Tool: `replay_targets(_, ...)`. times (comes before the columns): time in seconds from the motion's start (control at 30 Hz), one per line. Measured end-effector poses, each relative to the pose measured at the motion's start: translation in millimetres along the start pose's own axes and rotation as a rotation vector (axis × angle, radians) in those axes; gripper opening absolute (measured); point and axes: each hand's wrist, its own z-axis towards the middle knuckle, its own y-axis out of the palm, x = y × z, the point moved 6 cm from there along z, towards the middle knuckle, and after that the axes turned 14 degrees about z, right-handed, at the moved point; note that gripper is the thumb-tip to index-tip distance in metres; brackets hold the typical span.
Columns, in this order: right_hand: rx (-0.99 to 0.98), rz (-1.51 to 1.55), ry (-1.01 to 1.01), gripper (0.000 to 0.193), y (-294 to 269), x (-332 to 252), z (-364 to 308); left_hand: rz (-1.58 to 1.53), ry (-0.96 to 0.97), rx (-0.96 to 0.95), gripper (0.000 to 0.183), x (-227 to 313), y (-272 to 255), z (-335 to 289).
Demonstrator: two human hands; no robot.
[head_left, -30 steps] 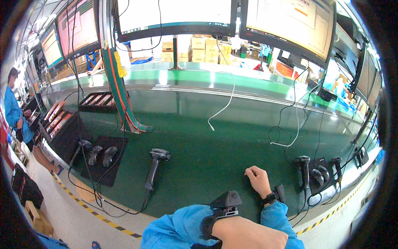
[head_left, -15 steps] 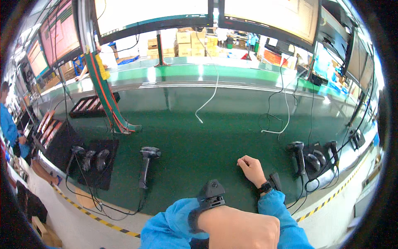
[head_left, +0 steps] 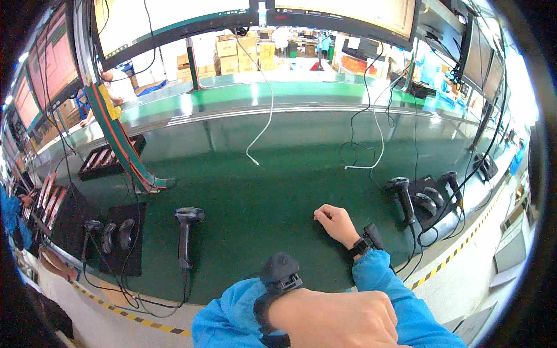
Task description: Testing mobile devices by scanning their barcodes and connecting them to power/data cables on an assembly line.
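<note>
My left hand [head_left: 333, 318] is close to the view at the lower middle, back up, its knuckles bent as in a fist. Its palm side is hidden, and no object shows in it. A black strap with a small black device [head_left: 280, 272] circles that wrist. Farther off, my right hand [head_left: 337, 225] rests on the green bench top [head_left: 249, 232] with its fingers curled in and the thumb against them, holding nothing visible. It wears a black watch [head_left: 360, 247], with another black device [head_left: 372, 235] beside it. Nearest on its right lies a black handheld barcode scanner [head_left: 401, 200].
Another scanner [head_left: 185, 232] lies left of centre. Black mats with mice and scanners [head_left: 125, 238] are at both sides, trailing cables over the front edge. A green post [head_left: 119, 136] rises at left. White cables [head_left: 270, 110] hang from above, below two monitors [head_left: 348, 20].
The whole view has shifted, so the bench and monitors sit farther left and the monitors higher. My right hand stays curled on the bench; my left remains bent in front of me.
</note>
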Motion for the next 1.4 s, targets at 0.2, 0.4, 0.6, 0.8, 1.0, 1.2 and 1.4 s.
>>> replay_targets(0.2, -0.016, -0.02, -0.004, 0.025, 1, 2, 0, 0.025, 0.008, 0.074, 0.048, -3, 9, -9)
replay_targets(0.4, -0.01, -0.034, -0.009, 0.025, -2, 1, 0, 0.006, -0.007, 0.073, 0.049, -3, 0, -1)
replay_targets(0.6, -0.018, -0.059, -0.02, 0.024, -2, -1, 1, 0.075, -0.014, -0.053, 0.044, -2, 3, 2)
replay_targets(0.8, -0.014, -0.018, -0.009, 0.025, -1, -2, 0, 0.07, 0.002, 0.131, 0.046, -3, 3, -5)
replay_targets(1.0, -0.014, -0.046, -0.003, 0.025, 0, -2, 0, 0.076, 0.03, 0.061, 0.036, -6, 6, -6)
replay_targets(1.2, -0.013, -0.02, -0.022, 0.025, 0, 1, 0, -0.006, -0.155, -0.208, 0.035, -20, 12, -36)
replay_targets(1.4, -0.01, -0.021, -0.005, 0.025, 0, 0, 0, -0.013, -0.147, -0.209, 0.029, -20, 11, -35)
